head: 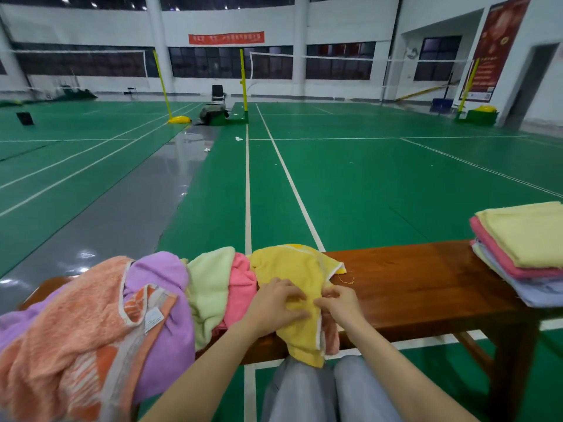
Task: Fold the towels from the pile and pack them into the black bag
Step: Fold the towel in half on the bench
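A crumpled yellow towel (pixel 297 271) lies on the wooden bench (pixel 411 278), its lower end hanging over the front edge. My left hand (pixel 274 306) grips its middle with curled fingers. My right hand (pixel 336 301) pinches its right edge, close beside the left hand. To the left sits the pile of unfolded towels: orange (pixel 70 324), purple (pixel 161 287), pale green (pixel 210 284) and pink (pixel 242 284). A stack of folded towels (pixel 524 254) rests at the bench's right end. No black bag is in view.
My knees in grey trousers (pixel 329 391) are just under the bench's front edge. Bare bench top lies between the yellow towel and the folded stack. Beyond is a green badminton court with yellow net posts (pixel 242 83) and a chair (pixel 218 94) far off.
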Tool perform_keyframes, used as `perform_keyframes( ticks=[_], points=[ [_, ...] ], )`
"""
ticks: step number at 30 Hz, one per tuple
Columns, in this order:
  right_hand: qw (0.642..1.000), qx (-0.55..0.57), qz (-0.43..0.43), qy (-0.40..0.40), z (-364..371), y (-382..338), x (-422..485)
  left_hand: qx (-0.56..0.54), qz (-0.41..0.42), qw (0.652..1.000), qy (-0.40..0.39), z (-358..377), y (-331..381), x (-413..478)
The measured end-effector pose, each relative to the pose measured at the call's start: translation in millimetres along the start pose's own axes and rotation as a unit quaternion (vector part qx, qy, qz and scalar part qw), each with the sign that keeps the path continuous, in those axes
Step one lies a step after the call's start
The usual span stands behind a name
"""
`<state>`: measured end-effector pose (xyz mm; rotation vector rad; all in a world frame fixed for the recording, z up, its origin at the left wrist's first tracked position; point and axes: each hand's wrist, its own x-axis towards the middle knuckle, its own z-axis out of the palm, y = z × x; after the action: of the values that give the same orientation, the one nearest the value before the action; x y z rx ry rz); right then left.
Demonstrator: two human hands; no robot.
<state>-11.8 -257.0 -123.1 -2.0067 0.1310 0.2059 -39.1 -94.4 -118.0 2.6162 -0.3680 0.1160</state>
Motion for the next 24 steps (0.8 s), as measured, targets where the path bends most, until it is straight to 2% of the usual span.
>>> perform_keyframes(
  ticks=[4,6,9,12,17,20,24],
  points=[
    [0.993,0.116,-0.012,-0.02,-1,-17,-4,0.046,-0.059,0.997,-0.022,4,17,10],
    [0.984,0.165,-0.031,-0.053,-2,-32,-8,-0.047,-0.082,0.996,-0.005,4,23,12],
    [0.983,0.16,-0.074,-0.059,-8,-40,-4,-0.174,-0.138,0.974,0.044,-4,16,16],
    [0.988,0.07,-0.124,-0.054,-18,-32,0,-0.218,-0.15,0.962,0.062,-19,12,18],
    [0.971,-0.086,-0.221,-0.035,-21,-27,7,-0.222,-0.086,0.971,0.033,-44,21,20],
    [0.949,-0.177,-0.259,0.025,-23,-31,18,-0.171,-0.056,0.982,0.061,-69,26,23],
    [0.92,-0.327,-0.218,0.008,-25,-30,26,-0.049,-0.056,0.992,0.105,-111,16,30]
  ],
)
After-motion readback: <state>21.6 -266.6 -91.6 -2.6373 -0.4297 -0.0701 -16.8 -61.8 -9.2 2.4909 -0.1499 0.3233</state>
